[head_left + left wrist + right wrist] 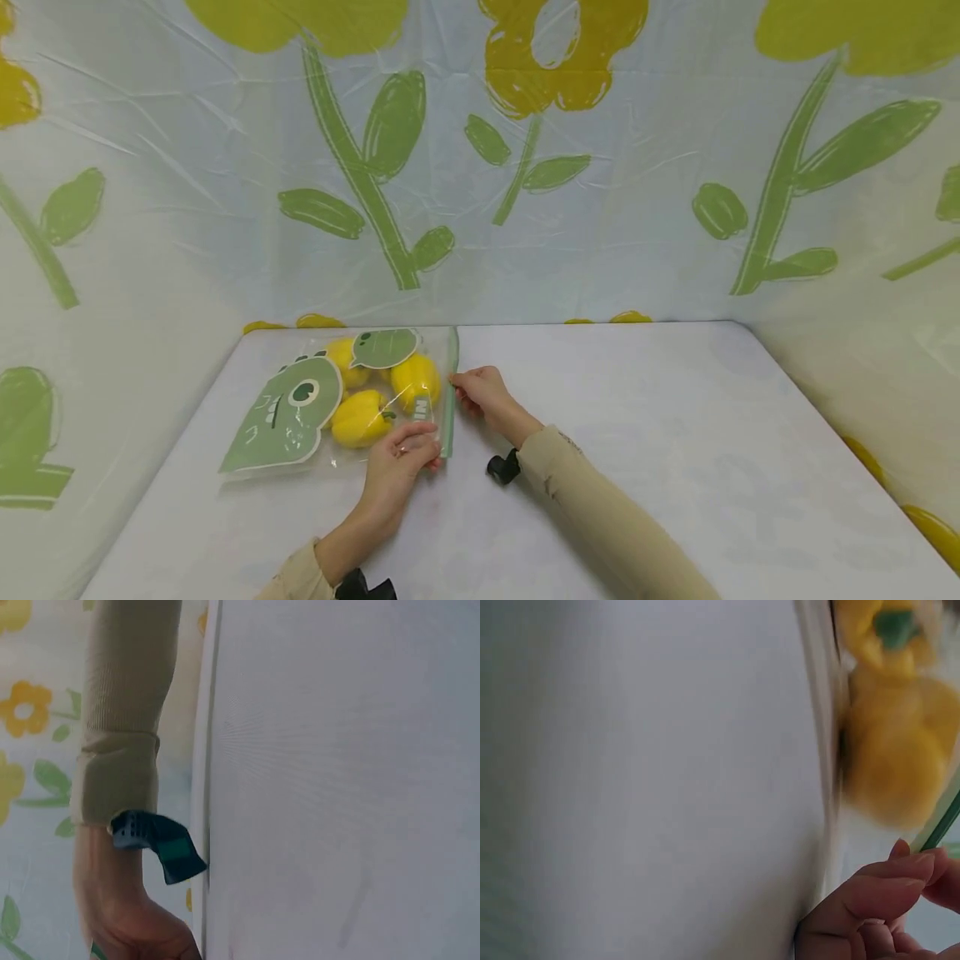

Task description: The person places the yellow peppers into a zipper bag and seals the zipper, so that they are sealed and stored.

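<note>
A clear zip bag (315, 467) with a green dinosaur print and a green zip strip (453, 350) lies on the left part of the table. Inside it are several yellow bell peppers (362, 419). My right hand (487, 396) pinches the zip strip near its middle between thumb and fingers; the right wrist view shows this grip close up, with blurred peppers (892, 765) behind. At the bag's near right corner, my left hand (403, 458) holds the edge, thumb and fingers around the lower end of the strip.
The bag rests on a white table (637, 433) enclosed by flower-printed sheets (615, 192). A dark wrist camera (504, 467) hangs beside the right wrist. In the left wrist view a sleeved forearm (124, 776) runs down along the table edge.
</note>
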Motion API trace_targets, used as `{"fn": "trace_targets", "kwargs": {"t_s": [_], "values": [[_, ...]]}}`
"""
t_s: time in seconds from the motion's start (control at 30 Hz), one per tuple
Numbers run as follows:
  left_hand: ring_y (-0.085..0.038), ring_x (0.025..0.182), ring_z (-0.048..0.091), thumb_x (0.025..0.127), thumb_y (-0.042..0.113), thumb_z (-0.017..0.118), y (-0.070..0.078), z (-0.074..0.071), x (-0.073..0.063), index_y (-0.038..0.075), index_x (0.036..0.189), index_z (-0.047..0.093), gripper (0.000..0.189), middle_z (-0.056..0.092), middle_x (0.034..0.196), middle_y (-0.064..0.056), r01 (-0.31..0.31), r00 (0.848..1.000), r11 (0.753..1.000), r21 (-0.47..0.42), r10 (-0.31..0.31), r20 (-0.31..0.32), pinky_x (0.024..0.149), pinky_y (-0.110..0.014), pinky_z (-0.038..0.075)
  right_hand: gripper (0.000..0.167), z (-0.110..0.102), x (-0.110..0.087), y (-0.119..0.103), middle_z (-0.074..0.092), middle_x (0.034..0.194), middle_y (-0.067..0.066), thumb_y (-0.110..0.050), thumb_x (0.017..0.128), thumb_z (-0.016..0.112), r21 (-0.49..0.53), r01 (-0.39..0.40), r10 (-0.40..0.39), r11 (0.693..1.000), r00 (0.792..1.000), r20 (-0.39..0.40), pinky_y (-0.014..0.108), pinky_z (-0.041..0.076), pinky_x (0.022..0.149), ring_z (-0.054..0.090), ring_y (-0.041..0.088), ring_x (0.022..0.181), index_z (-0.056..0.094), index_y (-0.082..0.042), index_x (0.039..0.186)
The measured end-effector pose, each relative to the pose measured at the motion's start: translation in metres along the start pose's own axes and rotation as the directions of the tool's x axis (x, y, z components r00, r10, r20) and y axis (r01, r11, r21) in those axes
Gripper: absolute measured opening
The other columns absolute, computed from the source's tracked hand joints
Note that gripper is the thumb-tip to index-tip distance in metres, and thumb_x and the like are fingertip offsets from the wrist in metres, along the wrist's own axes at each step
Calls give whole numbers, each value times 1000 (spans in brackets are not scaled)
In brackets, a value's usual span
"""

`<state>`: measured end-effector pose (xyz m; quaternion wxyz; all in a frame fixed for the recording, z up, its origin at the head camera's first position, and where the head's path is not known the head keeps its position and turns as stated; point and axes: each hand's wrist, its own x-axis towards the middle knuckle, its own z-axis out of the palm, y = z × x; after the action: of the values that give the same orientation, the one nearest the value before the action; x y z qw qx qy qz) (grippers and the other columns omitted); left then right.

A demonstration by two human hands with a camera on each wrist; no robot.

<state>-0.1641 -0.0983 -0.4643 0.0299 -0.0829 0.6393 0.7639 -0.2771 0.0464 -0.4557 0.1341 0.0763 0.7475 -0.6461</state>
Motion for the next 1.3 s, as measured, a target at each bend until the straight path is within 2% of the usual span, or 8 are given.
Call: {"fn": "trace_targets", "kwargs": {"t_s": [0.27,0.4,0.63,0.77,0.87,1.03,1.17,1.3], "values": [[-16,63,62,84,-7,67,0,0,-7,-10,116,61,33,67,82,-7,7,1000,1000,-23,-7,-10,65,-25,54,45,1,48,-16,39,50,-1,-17,95,62,-116,37,-48,993,994,-98,25,29,45,34,13,45,47,-12,52],[-16,65,63,84,-6,68,-1,1,-13,-9,117,62,34,69,85,-10,18,1000,1000,-8,-18,-8,65,-25,54,50,0,70,-20,34,47,-1,-20,94,62,-180,36,-62,983,988,-140,26,27,44,30,14,43,40,-13,50],[-17,66,63,84,-4,70,-4,2,-22,-7,117,62,34,69,87,-11,51,999,999,13,-51,-8,67,-26,55,47,-6,87,-28,35,48,-1,-18,94,62,-202,68,-101,977,982,-157,27,28,43,31,13,42,41,-12,53],[-17,66,63,85,-4,69,-2,3,-21,-8,119,62,35,69,89,-13,40,999,999,4,-40,3,67,-26,55,41,-10,84,-30,37,52,-1,-18,95,63,-182,114,-140,977,981,-136,26,30,43,33,13,45,47,-10,58],[-17,66,63,85,-4,68,1,4,-17,-8,120,61,35,69,89,-13,26,1000,1000,14,-26,10,67,-27,55,35,-14,73,-26,39,53,-1,-20,94,65,-204,113,-133,972,987,-87,24,31,44,34,12,45,56,-7,63],[-18,68,63,86,-2,69,3,3,-10,-8,121,61,36,69,86,-8,7,1000,1000,27,-7,20,69,-27,55,27,-19,41,-14,48,57,-1,-22,93,66,-223,86,-84,971,996,22,22,36,48,40,11,49,66,-4,73],[-18,68,63,87,-3,68,3,1,-7,-8,121,60,36,68,85,-7,4,999,1000,21,-4,32,68,-27,55,22,-22,13,-6,56,64,1,-20,91,68,-174,67,-50,983,994,98,22,42,51,46,12,53,70,-2,79],[-17,66,62,86,-5,67,2,0,-4,-10,121,59,36,67,84,-9,-4,1000,1000,14,4,28,67,-27,55,20,-22,-4,0,57,65,1,-19,90,68,-109,50,-31,993,985,172,23,45,51,48,12,52,69,-1,79]]}}
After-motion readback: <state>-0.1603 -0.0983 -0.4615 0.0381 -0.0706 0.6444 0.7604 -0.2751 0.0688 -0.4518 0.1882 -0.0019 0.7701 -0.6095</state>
